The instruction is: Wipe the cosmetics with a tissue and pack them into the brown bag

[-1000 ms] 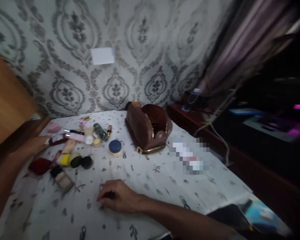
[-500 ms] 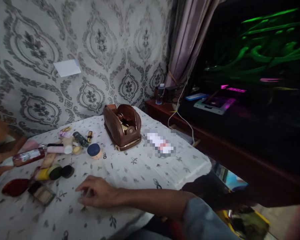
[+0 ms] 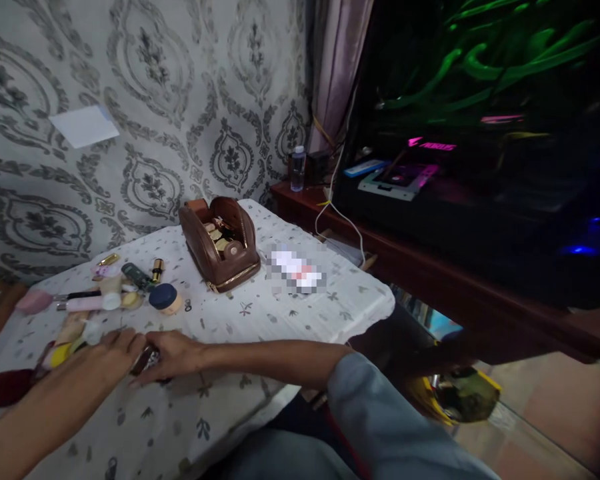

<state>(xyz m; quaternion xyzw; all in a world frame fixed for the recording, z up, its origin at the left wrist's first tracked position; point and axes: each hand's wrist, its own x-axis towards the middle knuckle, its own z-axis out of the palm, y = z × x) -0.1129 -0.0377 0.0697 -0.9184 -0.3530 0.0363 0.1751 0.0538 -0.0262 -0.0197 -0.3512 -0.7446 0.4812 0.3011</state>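
Over the front left of the table, my left hand is closed on a bottle with reddish-brown contents, covering most of it. My right hand meets it from the right, its thumb and fingers closed around the bottle's near end. Just beyond them sits a round jar with a dark blue lid. Farther back stands a brown cosmetic bag, unzipped, with items inside. Left of my hands lie a white-capped tube, a dark green tube, a gold-and-black lipstick and a pink sponge.
A patterned white cloth covers the table. A dark red object lies near the left forearm. A blurred-out flat item rests right of the bag. On the right, a wooden desk carries a clear bottle and a dark glass-sided case.
My left hand has brought the bottle from the left edge to my right hand. The right hand has gone from empty to gripping the bottle's end. The view has turned slightly right.
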